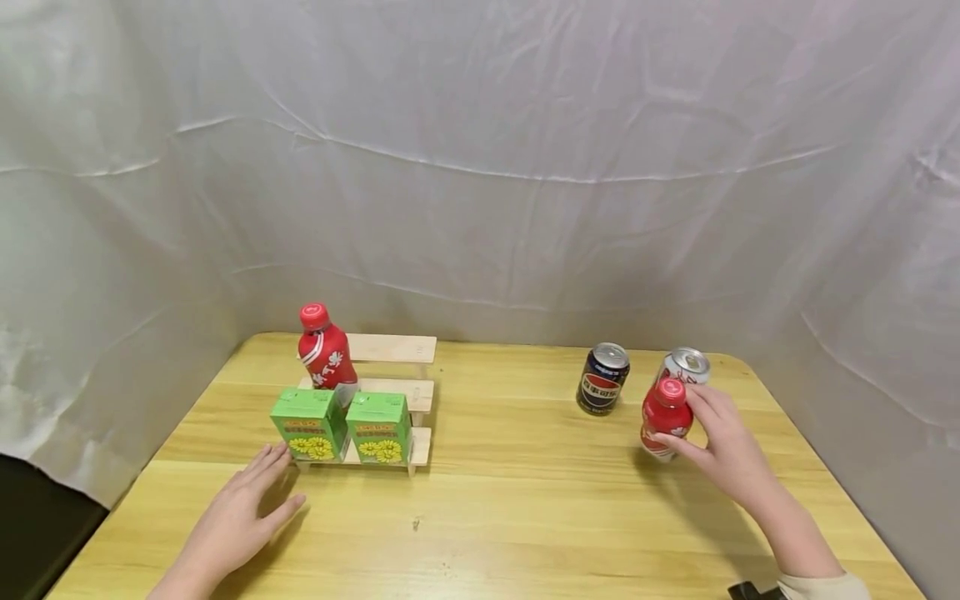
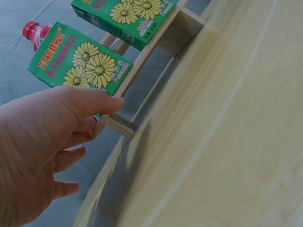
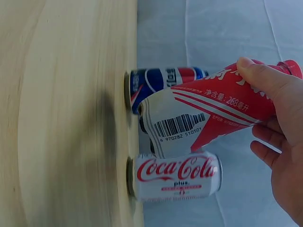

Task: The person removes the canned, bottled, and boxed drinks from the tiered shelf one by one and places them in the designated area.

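Observation:
My right hand [image 1: 723, 446] grips a red plastic drink bottle [image 1: 666, 417] between thumb and fingers. In the right wrist view the bottle [image 3: 203, 111] is tilted, and its white base with a barcode appears off the table. Behind it stand a dark blue Pepsi can [image 1: 602, 379] and a white Coca-Cola plus can [image 3: 177, 176]. My left hand [image 1: 232, 517] is beside the near left corner of a small wooden tiered rack [image 1: 420, 446], fingers loosely extended; whether they touch it I cannot tell. Two green drink cartons [image 1: 310, 425] with yellow flowers sit on the rack's lowest step.
Another red bottle [image 1: 327, 354] stands on the rack behind the left carton. The rack's top step [image 1: 393, 347] shows bare wood on its right. A wooden table [image 1: 510, 500] lies under everything, with a pale cloth [image 1: 480, 208] hanging behind and at the sides.

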{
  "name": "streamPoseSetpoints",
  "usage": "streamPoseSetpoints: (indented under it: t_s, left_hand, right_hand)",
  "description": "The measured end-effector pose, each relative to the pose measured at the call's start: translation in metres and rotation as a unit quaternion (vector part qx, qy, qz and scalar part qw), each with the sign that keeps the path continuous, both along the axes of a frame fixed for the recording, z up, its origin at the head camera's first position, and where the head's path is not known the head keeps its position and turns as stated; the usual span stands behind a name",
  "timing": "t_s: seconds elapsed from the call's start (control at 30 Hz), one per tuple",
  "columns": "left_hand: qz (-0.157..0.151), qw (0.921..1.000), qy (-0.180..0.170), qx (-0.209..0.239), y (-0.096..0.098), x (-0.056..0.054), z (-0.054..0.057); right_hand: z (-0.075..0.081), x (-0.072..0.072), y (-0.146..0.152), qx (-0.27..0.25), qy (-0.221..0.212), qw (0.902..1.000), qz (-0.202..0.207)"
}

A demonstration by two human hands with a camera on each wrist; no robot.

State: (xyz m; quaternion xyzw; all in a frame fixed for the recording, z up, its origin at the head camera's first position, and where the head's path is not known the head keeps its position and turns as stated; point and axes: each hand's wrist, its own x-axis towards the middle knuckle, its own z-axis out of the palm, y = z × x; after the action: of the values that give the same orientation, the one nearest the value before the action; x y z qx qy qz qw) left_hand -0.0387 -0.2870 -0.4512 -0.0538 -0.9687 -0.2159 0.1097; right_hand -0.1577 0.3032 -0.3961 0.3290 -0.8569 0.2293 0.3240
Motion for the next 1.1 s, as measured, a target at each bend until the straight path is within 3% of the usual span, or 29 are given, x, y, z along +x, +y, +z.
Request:
streamPoseSetpoints:
  t_s: [0.37,1.1]
  left_hand:
    - [0.004,0.9999,-0.015,-0.005,0.002,-0.001,0.001]
    - [0.003,0.9995,-0.03,-0.013,0.001,0.0,0.005]
  right_hand:
    - [0.001,-0.003,0.02,0.022,-0.031,0.9983,-0.045]
    - [-0.006,-0.004,0.044,0.024,-0.129,0.9876,-0.086]
